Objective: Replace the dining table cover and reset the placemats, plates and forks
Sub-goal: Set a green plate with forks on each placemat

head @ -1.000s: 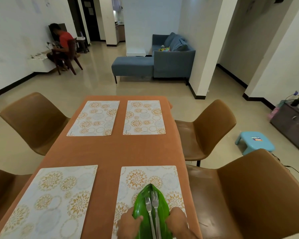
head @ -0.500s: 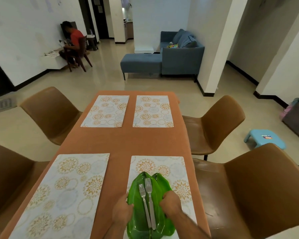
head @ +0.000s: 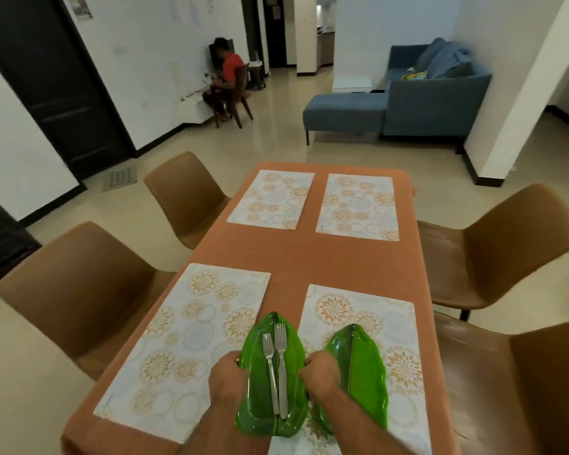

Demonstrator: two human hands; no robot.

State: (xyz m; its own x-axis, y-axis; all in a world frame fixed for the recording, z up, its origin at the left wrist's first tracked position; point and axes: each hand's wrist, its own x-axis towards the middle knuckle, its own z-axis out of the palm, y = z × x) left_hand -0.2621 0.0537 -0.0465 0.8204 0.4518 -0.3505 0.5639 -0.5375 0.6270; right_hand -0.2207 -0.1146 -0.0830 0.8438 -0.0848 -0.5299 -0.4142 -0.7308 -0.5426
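An orange cover (head: 309, 257) lies over the dining table with four patterned placemats on it. One green leaf-shaped plate (head: 362, 372) rests on the near right placemat (head: 358, 310). I hold a second green leaf plate (head: 257, 389) above the gap between the two near placemats, carrying two forks (head: 275, 366). My left hand (head: 225, 379) grips its left rim and my right hand (head: 319, 372) grips its right rim. The near left placemat (head: 184, 343) and the two far placemats (head: 271, 200) (head: 358, 206) are bare.
Brown chairs stand on both sides: two on the left (head: 79, 290) (head: 184, 188), two on the right (head: 506, 238) (head: 523, 389). A blue sofa (head: 408, 100) is beyond the table. A person in a red shirt (head: 229, 77) sits at the far left wall.
The stacked plates have separated: one now lies on the near right placemat, and my hands have carried the other, with the forks, to the left. My view has swung left.
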